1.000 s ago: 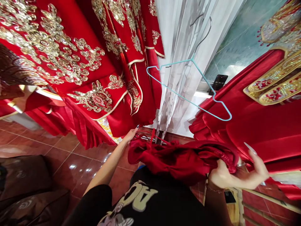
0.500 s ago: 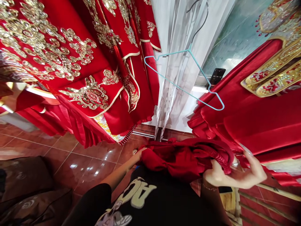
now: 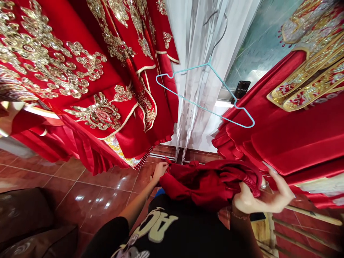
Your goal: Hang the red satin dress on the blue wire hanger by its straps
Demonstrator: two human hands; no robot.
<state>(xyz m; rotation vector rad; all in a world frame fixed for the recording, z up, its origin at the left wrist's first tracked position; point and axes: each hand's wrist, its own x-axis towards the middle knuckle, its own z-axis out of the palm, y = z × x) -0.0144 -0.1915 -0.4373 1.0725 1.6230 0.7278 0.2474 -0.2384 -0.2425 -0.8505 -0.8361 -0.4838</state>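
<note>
A dark red satin garment (image 3: 199, 182) is bunched in front of my waist, stretched between my two hands. Its elastic-looking gathered edge shows by my right hand (image 3: 258, 199), where the thumb presses on the cloth and the other fingers reach out beyond it. At the garment's other end, my left hand (image 3: 160, 170) pinches the edge, with its fingertips partly hidden by the fabric. Ahead of the garment, a light blue hanger (image 3: 204, 105) with a metal hook hangs bare in front of white curtains.
Red costumes with gold sequins (image 3: 99, 111) hang on the left; another red robe (image 3: 290, 143) hangs on the right. A phone (image 3: 243, 87) with a timer rests by the window. Wooden bars (image 3: 306, 229) stand low at the right, a brown cushioned seat (image 3: 24, 215) at the lower left.
My left hand has come up a little along the garment's edge, and more of its fingers show. My right hand keeps its grip. The view has shifted slightly.
</note>
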